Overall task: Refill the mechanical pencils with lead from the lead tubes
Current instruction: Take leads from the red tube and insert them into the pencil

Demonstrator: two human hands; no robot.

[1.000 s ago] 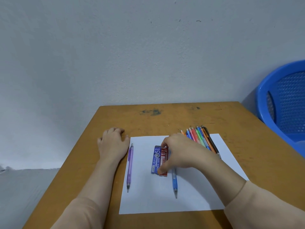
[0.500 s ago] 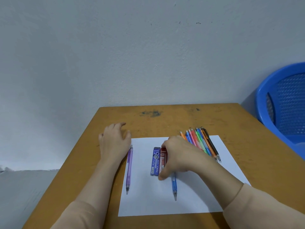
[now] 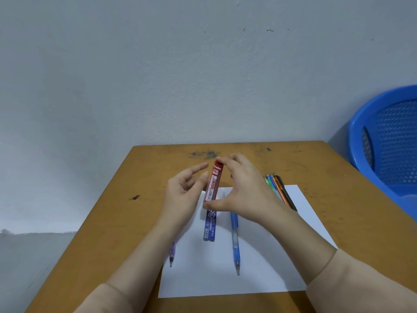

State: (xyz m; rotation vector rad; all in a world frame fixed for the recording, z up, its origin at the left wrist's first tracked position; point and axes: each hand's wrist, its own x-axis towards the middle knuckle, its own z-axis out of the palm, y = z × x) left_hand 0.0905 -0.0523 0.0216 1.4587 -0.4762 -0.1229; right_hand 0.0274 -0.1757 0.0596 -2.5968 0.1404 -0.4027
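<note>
My right hand point(image 3: 243, 188) holds a red lead tube point(image 3: 213, 182) lengthwise above the table, index finger on its top end and thumb under its bottom end. My left hand point(image 3: 182, 195) is raised beside the tube with fingers spread, its thumb touching the tube's left side. A blue lead tube point(image 3: 209, 227) lies on the white paper point(image 3: 259, 279) below. A blue mechanical pencil point(image 3: 235, 242) lies to its right. A purple pencil point(image 3: 172, 254) shows only its tip under my left forearm. A bundle of coloured pencils point(image 3: 282, 190) lies at the paper's far right, partly hidden by my right hand.
The brown wooden table point(image 3: 112, 222) stands against a grey wall. A blue plastic basket point(image 3: 388, 141) sits off the table's right side. A small dark mark point(image 3: 135, 197) lies on the table's left part.
My right hand lifted the red lead tube off the paper and raised it. My left hand left the table beside the purple pencil and rose to the tube.
</note>
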